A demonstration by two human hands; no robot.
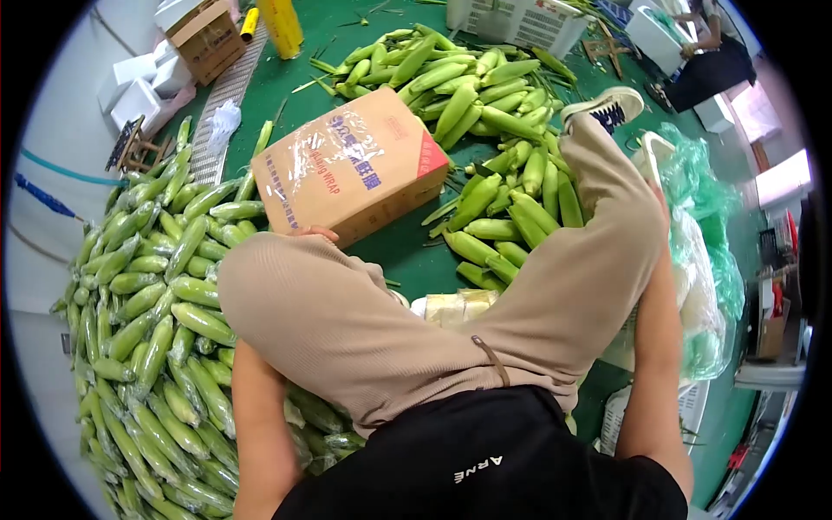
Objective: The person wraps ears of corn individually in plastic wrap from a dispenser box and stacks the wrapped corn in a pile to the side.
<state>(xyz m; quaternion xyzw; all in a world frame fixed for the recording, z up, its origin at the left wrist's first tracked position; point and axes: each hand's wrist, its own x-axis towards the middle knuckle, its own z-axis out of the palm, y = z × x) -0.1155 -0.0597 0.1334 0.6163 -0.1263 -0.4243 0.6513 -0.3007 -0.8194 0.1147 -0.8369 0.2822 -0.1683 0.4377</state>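
Observation:
The fingers of my left hand [317, 233] show past my left knee, close to the lower edge of a cardboard box [347, 165]. They look stretched out and hold nothing that I can see; the rest of the hand is behind the knee. The box has printed lettering and a shiny film over its top. My right forearm [656, 321] runs up along my right leg, and the hand is hidden behind the knee. Film-wrapped corn cobs [156, 347] are heaped at my left. Unwrapped green corn [511, 165] lies in a pile ahead and right.
Green plastic bags [706, 225] lie at my right beside a white crate [693, 407]. Another white crate [520, 22] stands at the back. Foam boxes [139, 100], a brown carton [205, 39] and a yellow roll [281, 28] are back left. A co-worker [715, 61] is at far right.

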